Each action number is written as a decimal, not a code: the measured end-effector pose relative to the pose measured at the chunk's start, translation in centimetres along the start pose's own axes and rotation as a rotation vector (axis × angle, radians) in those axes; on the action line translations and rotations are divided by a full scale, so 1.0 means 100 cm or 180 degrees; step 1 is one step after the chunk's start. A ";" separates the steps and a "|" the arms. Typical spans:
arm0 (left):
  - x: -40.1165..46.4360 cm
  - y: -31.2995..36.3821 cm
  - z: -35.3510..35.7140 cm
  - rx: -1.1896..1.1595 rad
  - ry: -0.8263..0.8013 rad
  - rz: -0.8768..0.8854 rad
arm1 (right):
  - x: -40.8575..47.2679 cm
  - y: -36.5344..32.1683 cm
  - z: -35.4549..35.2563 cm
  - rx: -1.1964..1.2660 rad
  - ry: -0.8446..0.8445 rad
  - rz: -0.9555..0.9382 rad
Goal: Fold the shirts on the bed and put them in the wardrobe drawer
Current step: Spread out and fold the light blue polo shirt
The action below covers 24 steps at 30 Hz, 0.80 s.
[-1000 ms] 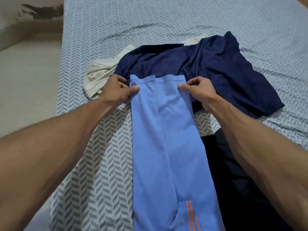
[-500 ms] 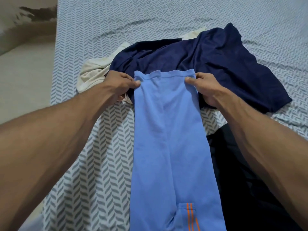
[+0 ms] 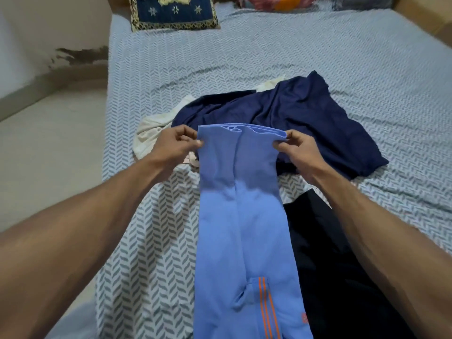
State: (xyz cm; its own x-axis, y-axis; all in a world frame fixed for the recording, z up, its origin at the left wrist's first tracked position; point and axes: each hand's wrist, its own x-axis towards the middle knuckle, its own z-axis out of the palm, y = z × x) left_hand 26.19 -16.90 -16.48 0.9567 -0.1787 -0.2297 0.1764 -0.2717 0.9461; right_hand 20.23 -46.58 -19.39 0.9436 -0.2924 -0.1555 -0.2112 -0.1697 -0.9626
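Lying lengthwise on the bed (image 3: 342,57), the light blue shirt (image 3: 242,216) has its far edge raised. Left hand (image 3: 175,143) fingers pinch its left corner; right hand (image 3: 299,148) fingers pinch the right. Behind: cream garment (image 3: 151,130), navy shirt (image 3: 305,113); black garment (image 3: 325,253) beside.

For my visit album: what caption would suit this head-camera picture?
Both hands, left hand and right hand, pinch the light blue shirt by its far corners, above the bed.

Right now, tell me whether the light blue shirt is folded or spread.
Partly folded: the light blue shirt forms a narrow strip, far edge pinched by left hand and right hand.
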 end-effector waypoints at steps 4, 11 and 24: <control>-0.059 -0.006 -0.011 0.0550 -0.0349 0.0652 | -0.059 0.000 -0.025 -0.0701 -0.0277 -0.0505; -0.117 -0.068 -0.023 0.1820 -0.0992 0.0247 | -0.142 0.052 -0.055 -0.1428 -0.1095 -0.0399; -0.035 -0.067 0.025 0.1123 -0.0708 -0.0532 | -0.043 0.083 -0.005 -0.1024 -0.0192 0.0732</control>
State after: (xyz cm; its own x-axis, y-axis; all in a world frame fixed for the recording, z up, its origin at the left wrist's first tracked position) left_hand 21.09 -16.77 -22.61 0.8419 -0.2937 -0.4528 0.1976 -0.6130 0.7650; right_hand 14.26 -47.17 -26.55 0.8736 -0.3029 -0.3809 -0.4788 -0.3950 -0.7840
